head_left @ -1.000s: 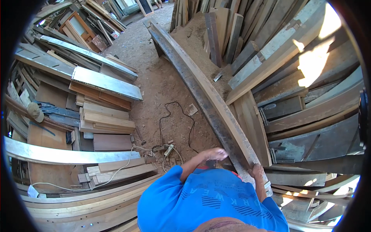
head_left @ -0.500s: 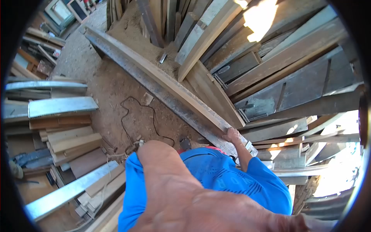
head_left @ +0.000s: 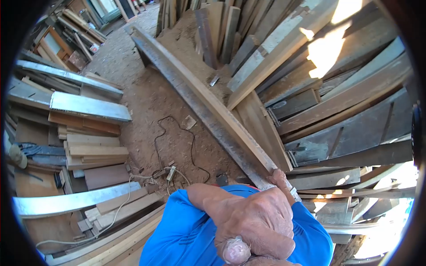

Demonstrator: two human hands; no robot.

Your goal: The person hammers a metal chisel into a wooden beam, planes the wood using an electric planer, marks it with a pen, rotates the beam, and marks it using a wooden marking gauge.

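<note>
My right hand (head_left: 278, 178) is closed around the near end of a long wooden plank (head_left: 217, 104). The plank stands on its narrow edge along a long, dusty grey board (head_left: 199, 116), running from my body toward the far upper left. My left hand (head_left: 255, 217) is raised close to the camera, in front of my blue shirt (head_left: 186, 230). Its fingers are curled in, with a fingertip pointing at me. Whatever they may hold is hidden.
Stacked planks (head_left: 97, 153) lie on the left. Leaning boards (head_left: 346, 128) crowd the right side. A dark cord (head_left: 156, 144) loops over the dirt floor, meeting a pale plug connection (head_left: 170, 173) and a white cable (head_left: 117, 213). Sawdust (head_left: 182, 42) is heaped behind the plank.
My left hand has moved up from the bottom edge to in front of my chest, fingers curled. The view has shifted, so the surroundings sit lower and further right. My right hand stays on the plank.
</note>
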